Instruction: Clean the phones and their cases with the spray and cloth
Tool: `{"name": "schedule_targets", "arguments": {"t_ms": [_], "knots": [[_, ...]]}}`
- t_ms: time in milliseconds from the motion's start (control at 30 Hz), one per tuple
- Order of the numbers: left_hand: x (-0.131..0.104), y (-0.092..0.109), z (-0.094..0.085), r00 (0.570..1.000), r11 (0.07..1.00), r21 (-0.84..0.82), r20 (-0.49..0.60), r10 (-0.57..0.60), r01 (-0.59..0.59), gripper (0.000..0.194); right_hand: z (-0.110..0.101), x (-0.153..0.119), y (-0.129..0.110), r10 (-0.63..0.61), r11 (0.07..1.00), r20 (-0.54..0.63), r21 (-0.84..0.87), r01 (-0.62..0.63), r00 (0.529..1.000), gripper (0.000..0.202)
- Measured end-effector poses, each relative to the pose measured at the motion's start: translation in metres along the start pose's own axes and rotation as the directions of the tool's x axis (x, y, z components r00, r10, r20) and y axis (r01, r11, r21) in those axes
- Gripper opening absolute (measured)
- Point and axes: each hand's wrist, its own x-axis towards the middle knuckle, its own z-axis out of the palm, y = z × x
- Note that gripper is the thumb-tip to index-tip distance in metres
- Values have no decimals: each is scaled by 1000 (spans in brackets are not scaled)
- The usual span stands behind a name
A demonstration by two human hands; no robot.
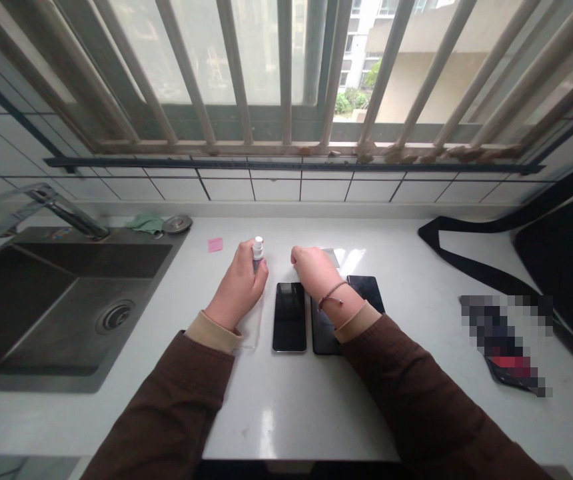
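My left hand [239, 283] is wrapped round a small spray bottle [258, 249], whose white top sticks up between thumb and fingers. Beneath that hand lies a clear phone case [251, 330], partly covered. A phone [289, 317] with a dark screen rests face up on the counter between my hands. My right hand [316, 270], with a braided bracelet on its wrist, is closed just beyond the phone's upper right; what its fingers hold, if anything, is hidden. Under the right wrist is a flat black item [322, 333], partly covered, probably a case. A small greyish sheet [332, 257] lies behind that hand.
On the white counter [286, 400] lies a pink sticky note [215, 245]. At left are a sink [111, 360], a faucet [74, 217], a green cloth [145, 224] and a metal strainer [177, 223]. A black bag strap [466, 263] and a blurred-out object [506, 347] are at right.
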Motion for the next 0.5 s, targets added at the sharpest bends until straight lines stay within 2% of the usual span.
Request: {"name": "schedule_targets", "arguments": {"t_ms": [133, 267, 367, 500], "knots": [[-1, 1, -2, 1000, 1000, -11, 11, -2, 2, 39, -17, 1, 12, 10, 1000, -46, -6, -10, 999, 19], [-1, 5, -5, 998, 1000, -29, 60, 11, -9, 43, -37, 0, 38, 65, 997, -67, -37, -68, 996, 29], [-1, 6, -5, 997, 999, -29, 65, 34, -32, 44, -38, 0, 57, 81, 995, 26, -66, -79, 996, 30], [-1, 3, -3, 999, 1000, -13, 51, 21, -20, 46, -27, 4, 71, 115, 989, 119, -103, -103, 986, 30]]}}
